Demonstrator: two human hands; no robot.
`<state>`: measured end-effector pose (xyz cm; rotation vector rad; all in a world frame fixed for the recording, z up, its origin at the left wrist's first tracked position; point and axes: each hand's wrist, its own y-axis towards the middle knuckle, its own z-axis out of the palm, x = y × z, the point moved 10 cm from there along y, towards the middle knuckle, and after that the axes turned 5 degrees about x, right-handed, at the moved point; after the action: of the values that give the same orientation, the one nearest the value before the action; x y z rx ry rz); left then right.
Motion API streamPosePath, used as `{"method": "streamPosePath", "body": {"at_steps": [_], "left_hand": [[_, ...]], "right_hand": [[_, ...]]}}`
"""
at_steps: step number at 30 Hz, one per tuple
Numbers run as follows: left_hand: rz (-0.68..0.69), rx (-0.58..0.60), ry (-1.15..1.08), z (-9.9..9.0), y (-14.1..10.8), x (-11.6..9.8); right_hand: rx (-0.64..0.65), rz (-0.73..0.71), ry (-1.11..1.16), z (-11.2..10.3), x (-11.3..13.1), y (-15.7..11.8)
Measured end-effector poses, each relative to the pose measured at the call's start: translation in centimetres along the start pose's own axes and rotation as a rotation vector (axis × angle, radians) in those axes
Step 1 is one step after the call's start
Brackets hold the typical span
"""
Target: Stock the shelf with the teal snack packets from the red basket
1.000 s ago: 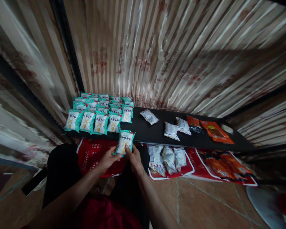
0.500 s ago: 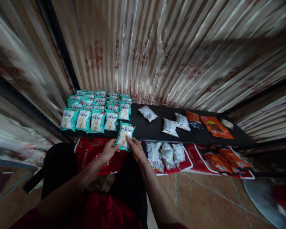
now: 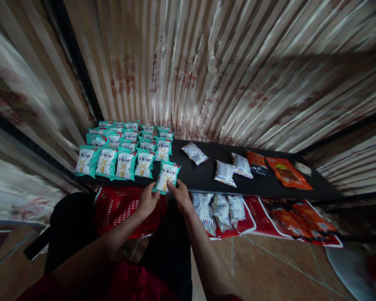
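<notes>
A teal and white snack bag is held upright between my two hands at the front edge of the black shelf. My left hand grips its lower left corner. On its lower right side, my right hand pinches it, the thumb on the front. Several matching bags stand in rows on the left part of the shelf, the nearest one just left of the held bag. Silvery white bags lie to the right.
Orange packets lie on the shelf's right part. Below it are a red basket, silvery bags and orange packets in red containers. A striped curtain hangs behind; dark posts stand at both sides.
The view has shifted slightly. Both hands and the held bag are a little higher and further right against the shelf edge; the grip is kept.
</notes>
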<state>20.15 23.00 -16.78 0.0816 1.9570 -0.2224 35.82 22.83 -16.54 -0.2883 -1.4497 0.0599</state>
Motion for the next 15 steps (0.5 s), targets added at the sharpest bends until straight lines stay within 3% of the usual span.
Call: {"method": "streamPosePath", "body": {"at_steps": [4, 7, 15], "left_hand": [[0.250, -0.110, 0.283, -0.3, -0.8, -2.9], [0.391, -0.126, 0.391, 0.5, -1.3, -4.4], [0.388, -0.096, 0.447, 2.6, 0.2, -4.2]], "right_hand": [[-0.044, -0.018, -0.029, -0.7, 0.5, 0.9], [-0.078, -0.058, -0.044, -1.0, 1.4, 1.5], [-0.068, -0.135, -0.138, -0.7, 3.0, 3.4]]}}
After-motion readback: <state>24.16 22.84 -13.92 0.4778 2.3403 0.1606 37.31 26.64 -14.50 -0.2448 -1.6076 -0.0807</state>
